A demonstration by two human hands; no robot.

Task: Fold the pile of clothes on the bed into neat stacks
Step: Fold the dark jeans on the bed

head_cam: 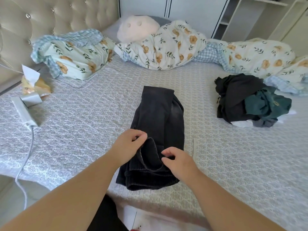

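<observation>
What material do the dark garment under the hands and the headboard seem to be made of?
The dark garment looks like a thick cotton knit, washed black and matte: the hem near the hands is ribbed and the colour is faded in patches. The headboard seems padded faux leather or satin, beige with a soft sheen, button-tufted with shiny studs.

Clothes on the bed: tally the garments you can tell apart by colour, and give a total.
Black: 2, the dark garment under both hands and one in the pile
Dark green: 1
White: 1
Grey: 1
Total: 5 visible; the pile may hide more.
</observation>
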